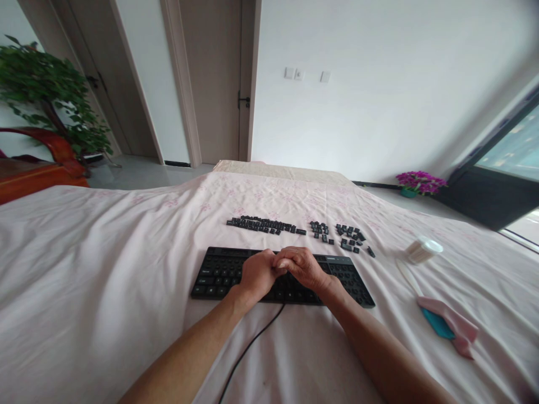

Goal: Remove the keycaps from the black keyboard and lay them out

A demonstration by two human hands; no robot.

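Note:
A black computer keyboard (227,273) lies on the pink floral cloth, its cable (252,340) running toward me. My left hand (257,273) and my right hand (301,268) meet above the middle of the keyboard. Both have their fingers curled and pressed together, the right partly over the left. Whatever is between the fingertips, if anything, is hidden. Keycaps sit on the keyboard's left part, while the number pad (351,283) at the right looks different, too small to make out fully. Beyond the keyboard, loose black keycaps (265,225) lie in rows, with smaller groups of keycaps (347,233) farther right.
To the right are a white round container (423,249), a thin pale strip (409,278) and a folded pink and teal cloth (448,325). A wooden armchair (50,160) and a leafy plant (50,95) stand at left. Purple flowers (421,182) stand by the far wall.

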